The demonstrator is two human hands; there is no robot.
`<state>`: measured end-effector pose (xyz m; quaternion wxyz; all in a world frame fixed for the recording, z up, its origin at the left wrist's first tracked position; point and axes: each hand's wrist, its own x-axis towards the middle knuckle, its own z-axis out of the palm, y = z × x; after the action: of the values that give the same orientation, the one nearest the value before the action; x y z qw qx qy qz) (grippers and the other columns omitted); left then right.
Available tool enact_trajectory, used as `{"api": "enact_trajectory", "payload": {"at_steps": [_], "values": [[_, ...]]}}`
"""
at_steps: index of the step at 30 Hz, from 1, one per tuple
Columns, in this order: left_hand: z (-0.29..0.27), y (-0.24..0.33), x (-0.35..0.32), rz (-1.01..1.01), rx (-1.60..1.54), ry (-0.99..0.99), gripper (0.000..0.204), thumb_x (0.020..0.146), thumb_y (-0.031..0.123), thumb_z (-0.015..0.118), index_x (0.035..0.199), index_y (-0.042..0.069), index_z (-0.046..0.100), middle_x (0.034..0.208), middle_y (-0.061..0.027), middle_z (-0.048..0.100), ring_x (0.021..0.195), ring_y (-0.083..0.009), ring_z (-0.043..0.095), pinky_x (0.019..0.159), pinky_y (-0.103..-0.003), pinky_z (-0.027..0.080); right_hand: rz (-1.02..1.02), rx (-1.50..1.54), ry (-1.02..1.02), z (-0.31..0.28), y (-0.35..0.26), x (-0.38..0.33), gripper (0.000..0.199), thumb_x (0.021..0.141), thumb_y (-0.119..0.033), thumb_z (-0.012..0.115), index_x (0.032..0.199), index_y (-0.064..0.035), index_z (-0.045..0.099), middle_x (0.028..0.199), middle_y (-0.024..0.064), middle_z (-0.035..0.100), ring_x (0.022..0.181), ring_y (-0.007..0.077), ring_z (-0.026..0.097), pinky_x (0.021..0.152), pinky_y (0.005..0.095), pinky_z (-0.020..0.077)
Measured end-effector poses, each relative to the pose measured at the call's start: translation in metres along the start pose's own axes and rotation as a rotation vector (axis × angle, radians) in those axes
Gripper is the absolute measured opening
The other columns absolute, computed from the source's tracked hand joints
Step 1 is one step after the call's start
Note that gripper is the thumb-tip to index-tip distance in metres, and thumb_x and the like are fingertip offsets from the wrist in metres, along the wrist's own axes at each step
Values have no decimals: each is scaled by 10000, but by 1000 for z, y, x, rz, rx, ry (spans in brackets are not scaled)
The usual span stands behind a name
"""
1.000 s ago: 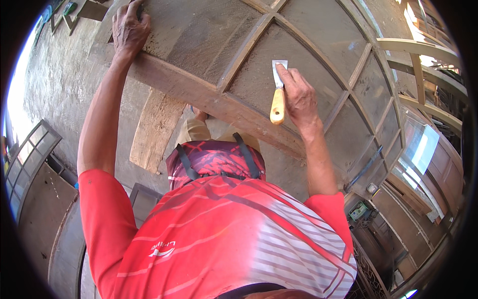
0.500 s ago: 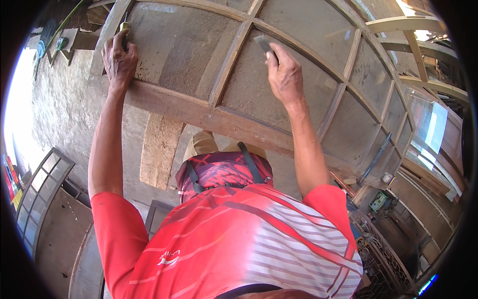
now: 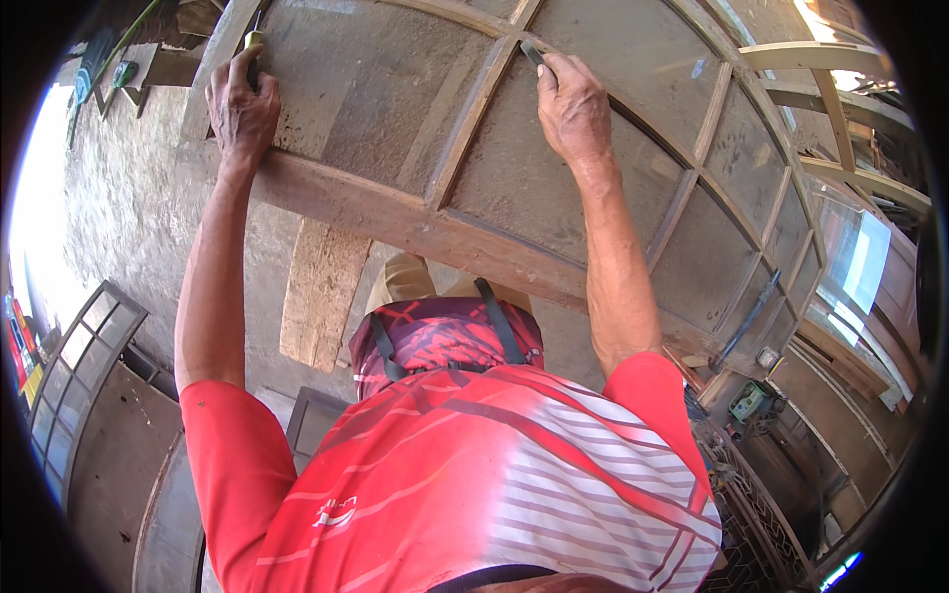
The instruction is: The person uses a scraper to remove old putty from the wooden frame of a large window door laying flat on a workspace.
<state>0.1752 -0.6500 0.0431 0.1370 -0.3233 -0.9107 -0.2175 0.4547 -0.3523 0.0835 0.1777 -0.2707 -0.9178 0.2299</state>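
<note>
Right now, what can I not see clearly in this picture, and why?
All in the head view:
Handle of the scraper: hidden by the right hand.
Lower part of the yellow-handled tool: covered by the left hand.
Far side of the gridded wooden frame: cut off by the upper edge.
Feet below the trousers: hidden by the frame.
Green machine: too small to identify.

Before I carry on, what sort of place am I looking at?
Probably a woodworking workshop, perhaps for doors or windows: a multi-pane wooden frame spreads beneath the left hand and right hand, a smaller paned frame shows at lower left, and wooden bars cross the upper right.
</note>
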Motion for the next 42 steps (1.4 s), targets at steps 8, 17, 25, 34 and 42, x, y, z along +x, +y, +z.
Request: {"api": "enact_trajectory", "payload": {"at_steps": [8,17,25,34,42], "values": [[1,0,0,2,-12,11,418,913,164,615,1329,193,646,1185,-167,631,1104,-373,585,1000,-498,463,-81,-22,39,2,6,2,215,992,-147,602,1116,-12,715,1084,154,691,995,348,678,869,437,560],[4,-4,0,14,5,8,422,920,180,609,1339,202,642,1216,-167,624,1128,-381,582,1009,-506,469,-252,-48,-89,-6,15,9,208,979,-96,593,1108,23,703,1078,151,703,1015,344,670,906,434,546],[4,-1,0,5,-8,10,422,926,187,606,1346,204,638,1223,-164,624,1141,-379,581,1013,-508,468,-259,-49,-171,-13,-11,-25,164,951,-61,625,1077,8,704,1002,145,684,978,324,660,875,422,561],[6,-4,2,42,-6,33,421,920,188,610,1339,183,644,1193,-170,630,1125,-372,588,1018,-507,457,-247,-15,-297,-18,-58,-99,153,875,-36,629,1028,-40,635,1016,107,615,1004,315,622,835,421,584],[7,-6,2,40,-4,37,424,903,179,620,1326,184,654,1123,-170,637,1063,-360,598,1002,-495,458,-301,16,-411,-22,-86,-132,70,914,-57,575,965,-45,622,973,123,602,978,317,629,791,426,584]]}}
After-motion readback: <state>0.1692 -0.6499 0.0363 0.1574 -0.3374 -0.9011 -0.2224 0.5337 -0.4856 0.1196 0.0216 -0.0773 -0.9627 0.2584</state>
